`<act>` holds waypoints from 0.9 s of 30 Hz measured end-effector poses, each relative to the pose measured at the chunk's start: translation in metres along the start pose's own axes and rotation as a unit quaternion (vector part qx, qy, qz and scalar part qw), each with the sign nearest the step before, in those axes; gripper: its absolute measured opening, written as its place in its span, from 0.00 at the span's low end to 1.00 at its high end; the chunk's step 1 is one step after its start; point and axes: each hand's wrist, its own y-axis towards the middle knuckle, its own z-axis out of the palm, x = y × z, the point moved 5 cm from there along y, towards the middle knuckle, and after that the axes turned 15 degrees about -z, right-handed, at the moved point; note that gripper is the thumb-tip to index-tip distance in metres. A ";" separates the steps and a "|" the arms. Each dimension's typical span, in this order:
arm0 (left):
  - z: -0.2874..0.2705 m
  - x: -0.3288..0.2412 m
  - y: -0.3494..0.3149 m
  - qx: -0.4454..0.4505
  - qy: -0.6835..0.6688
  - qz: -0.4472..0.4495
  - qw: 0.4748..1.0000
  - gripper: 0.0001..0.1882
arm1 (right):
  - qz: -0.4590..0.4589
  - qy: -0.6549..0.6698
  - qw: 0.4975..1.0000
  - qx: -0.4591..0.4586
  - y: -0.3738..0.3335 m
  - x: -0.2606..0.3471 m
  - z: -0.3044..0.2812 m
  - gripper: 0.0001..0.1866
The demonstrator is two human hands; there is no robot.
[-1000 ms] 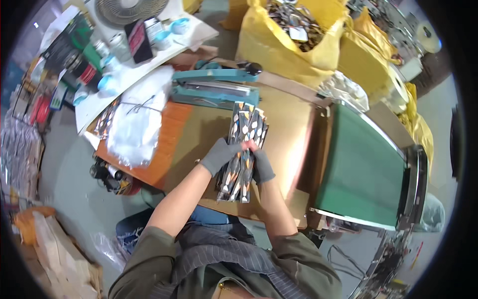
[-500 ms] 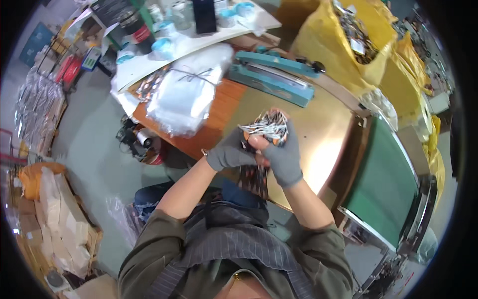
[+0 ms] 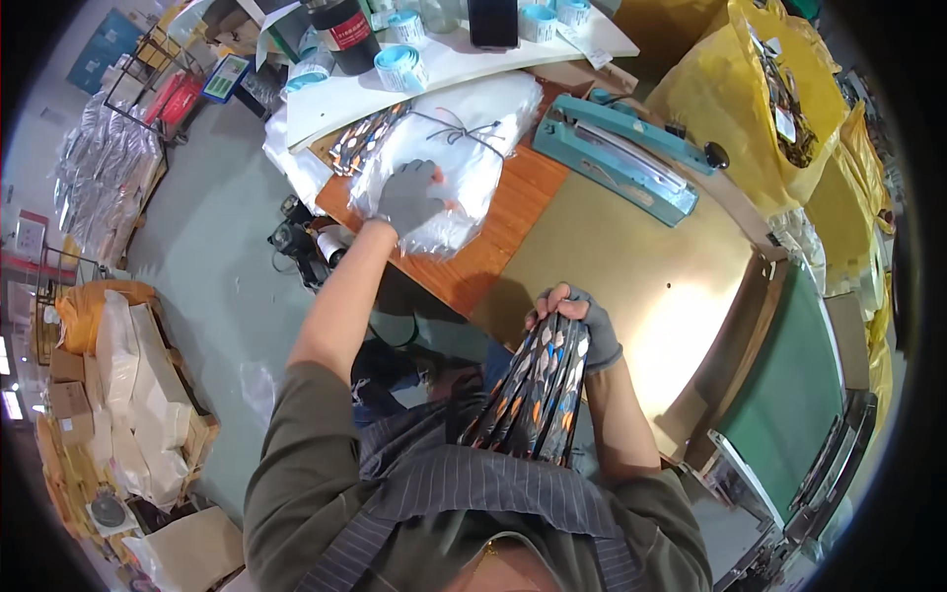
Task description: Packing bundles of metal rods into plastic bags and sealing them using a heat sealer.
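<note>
My left hand [image 3: 410,195], in a grey fingerless glove, reaches onto a stack of clear plastic bags [image 3: 464,192] at the table's left side. Its fingers look apart, with no bag plainly gripped. A dark tie [image 3: 456,128] lies across the stack. Close to my body, my right hand [image 3: 582,321], gloved alike, is closed round the upper end of a bundle of black patterned strips [image 3: 538,385]. The strips fan downward over my apron and show orange, white and blue shapes. More patterned strips [image 3: 365,141] lie beside the bags, under the shelf edge.
A teal bag sealer [image 3: 617,158] stands across the table. Above the bags, a white shelf [image 3: 454,61] carries label rolls [image 3: 400,67], a dark bottle [image 3: 343,37] and a phone [image 3: 493,22]. Yellow sacks [image 3: 710,89] rise at far right, beyond a green conveyor belt [image 3: 779,385].
My hands were together round the bundle; now the left has let go and moved left onto the bags. The right has brought the bundle nearer my body, and the view has shifted.
</note>
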 end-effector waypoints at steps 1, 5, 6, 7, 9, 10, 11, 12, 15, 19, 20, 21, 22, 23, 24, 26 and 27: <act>0.006 0.011 0.016 0.173 -0.047 -0.099 0.979 0.15 | -0.010 -0.018 1.000 -0.003 0.002 -0.002 -0.001 0.08; -0.022 -0.030 0.018 0.151 -0.154 -0.022 0.976 0.12 | -0.013 -0.086 0.996 -0.024 0.001 0.007 0.000 0.15; -0.036 -0.060 0.008 0.150 -0.250 -0.045 0.955 0.14 | -0.017 -0.081 0.996 -0.040 -0.003 0.011 -0.003 0.19; -0.050 -0.085 -0.010 0.144 -0.343 -0.075 0.925 0.15 | -0.015 -0.075 0.996 -0.053 -0.006 0.013 -0.002 0.22; -0.054 -0.122 -0.065 0.107 -0.391 -0.122 0.906 0.16 | -0.027 -0.092 0.994 -0.045 -0.006 0.017 0.015 0.24; -0.037 -0.134 -0.092 0.085 -0.308 -0.103 0.942 0.13 | -0.036 -0.113 0.992 -0.033 -0.005 0.019 0.026 0.26; -0.040 -0.164 -0.112 0.046 -0.169 0.025 0.984 0.13 | -0.049 -0.158 0.986 -0.037 -0.006 0.022 0.032 0.24; -0.028 -0.173 -0.133 -0.022 -0.287 -0.039 0.957 0.15 | -0.028 -0.178 0.983 -0.018 -0.006 0.023 0.025 0.20; -0.015 -0.152 -0.143 0.022 -0.550 -0.273 0.789 0.18 | -0.022 -0.184 0.982 -0.046 -0.030 0.032 -0.016 0.22; -0.021 -0.143 -0.093 -0.027 -0.441 -0.185 0.878 0.18 | -0.098 -0.071 0.992 0.023 -0.065 0.054 0.017 0.29; -0.020 -0.160 -0.090 -0.031 -0.428 -0.142 0.892 0.17 | -0.088 -0.109 0.989 0.047 -0.064 0.056 0.030 0.28; -0.025 -0.203 -0.100 0.030 -0.403 -0.052 0.913 0.17 | -0.085 -0.163 0.983 0.023 -0.054 0.053 0.017 0.29; -0.038 -0.246 -0.116 0.094 -0.375 0.041 0.921 0.18 | -0.082 -0.215 0.973 -0.006 -0.046 0.046 -0.001 0.30; -0.046 -0.274 -0.138 0.034 -0.144 0.284 0.947 0.17 | -0.229 -0.381 0.893 0.075 -0.035 0.045 0.002 0.35; -0.067 -0.287 -0.166 -0.008 -0.123 0.341 0.932 0.15 | -0.226 -0.383 0.893 0.072 -0.044 0.047 0.008 0.35; -0.052 -0.242 -0.183 0.077 -0.294 0.168 0.938 0.15 | -0.048 0.109 0.988 0.104 -0.079 0.034 0.037 0.39; -0.047 -0.224 -0.205 0.077 -0.260 0.155 0.950 0.15 | -0.041 0.046 0.996 0.068 -0.103 0.012 0.033 0.42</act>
